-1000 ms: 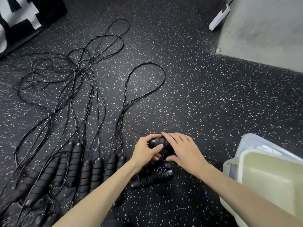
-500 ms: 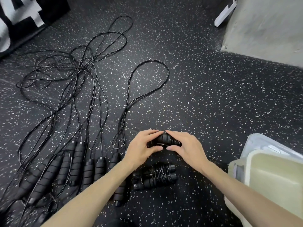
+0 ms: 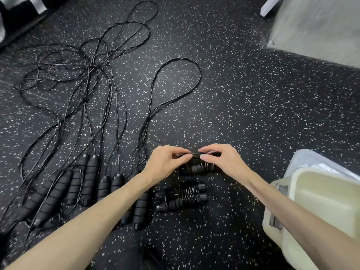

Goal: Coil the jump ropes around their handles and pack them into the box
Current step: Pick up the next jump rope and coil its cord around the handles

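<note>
A black jump rope bundle (image 3: pixel 197 167), its cord wound round its two foam handles, lies on the speckled floor between my hands. My left hand (image 3: pixel 165 164) pinches its left end and my right hand (image 3: pixel 224 162) pinches the cord at its top right. Just nearer to me lies a second coiled bundle (image 3: pixel 183 197), untouched. To the left, several uncoiled ropes have their black handles (image 3: pixel 87 184) lined up side by side, cords (image 3: pixel 93 78) sprawling away in a tangle. One long loop (image 3: pixel 175 82) stretches from the handles towards the far middle. The pale plastic box (image 3: pixel 319 217) sits at the right edge.
A translucent lid (image 3: pixel 319 162) leans behind the box. A grey concrete block (image 3: pixel 319 26) fills the far right corner with a white bar (image 3: pixel 269 5) beside it. A black-and-white banner (image 3: pixel 23 6) lies at far left. Bare black rubber floor (image 3: pixel 253 106) spreads ahead on the right.
Both hands have shifted from cupping the bundle to pinching it with fingertips, spreading slightly apart. The bundle now lies lower on the floor with its wound cord showing.
</note>
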